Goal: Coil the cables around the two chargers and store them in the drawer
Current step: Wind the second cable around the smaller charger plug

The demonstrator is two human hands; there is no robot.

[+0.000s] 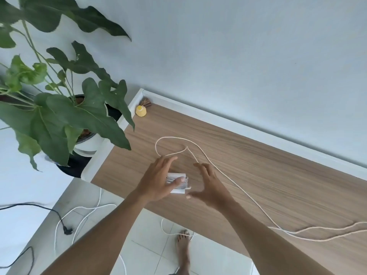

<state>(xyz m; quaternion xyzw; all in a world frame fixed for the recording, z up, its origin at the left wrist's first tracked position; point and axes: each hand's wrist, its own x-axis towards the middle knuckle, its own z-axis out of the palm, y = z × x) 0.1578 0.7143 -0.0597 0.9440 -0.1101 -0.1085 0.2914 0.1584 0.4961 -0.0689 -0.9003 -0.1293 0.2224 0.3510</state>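
Left hand (158, 181) grips the cable-wound charger (178, 190), thumb across it; right hand (210, 187) hovers beside, fingers spread open.

Matt wood-grain tabletop (258, 175), glossy floor tiles (151, 245)

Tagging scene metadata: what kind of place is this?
Probably a home room: a wood-topped desk against a plain wall, a potted plant beside it, a bare foot on tiled floor.
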